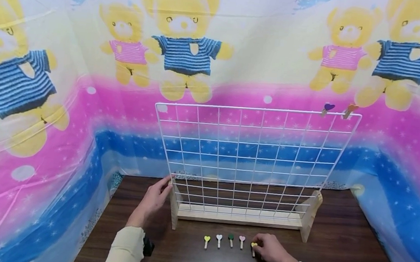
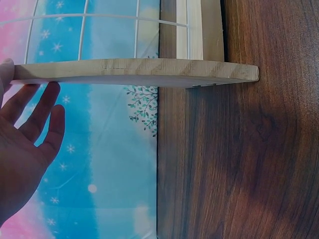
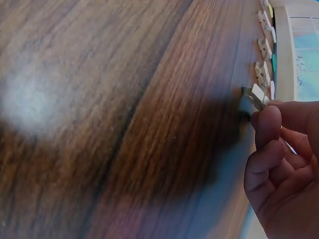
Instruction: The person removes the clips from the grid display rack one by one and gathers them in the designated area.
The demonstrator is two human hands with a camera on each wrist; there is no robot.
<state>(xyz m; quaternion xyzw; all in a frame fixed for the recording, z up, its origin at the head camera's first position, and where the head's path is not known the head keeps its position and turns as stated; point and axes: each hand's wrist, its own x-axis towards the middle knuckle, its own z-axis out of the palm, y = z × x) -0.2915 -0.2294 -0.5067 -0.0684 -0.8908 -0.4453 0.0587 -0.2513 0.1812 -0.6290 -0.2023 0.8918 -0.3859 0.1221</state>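
A white wire grid (image 1: 248, 152) stands upright in a wooden stand (image 1: 239, 217). My left hand (image 1: 155, 197) holds the stand's left wooden side support (image 2: 149, 72), thumb on one face and fingertips on the other. Between the thumb and fingers of my right hand (image 1: 273, 249) is a mini clothespin with a yellow heart (image 1: 253, 252), just at the tabletop. Left of it lie more heart clothespins in a row: pink (image 1: 242, 242), dark green (image 1: 231, 240), white (image 1: 219, 240) and yellow-green (image 1: 206, 241). In the right wrist view my fingers partly cover the pinched clothespin (image 3: 257, 96).
A purple heart clothespin (image 1: 327, 109) and an orange one (image 1: 349, 110) sit on the grid's top wire at the right. The dark wood table (image 1: 351, 248) is backed by a bear-printed cloth (image 1: 263, 60) on its far side and both flanks.
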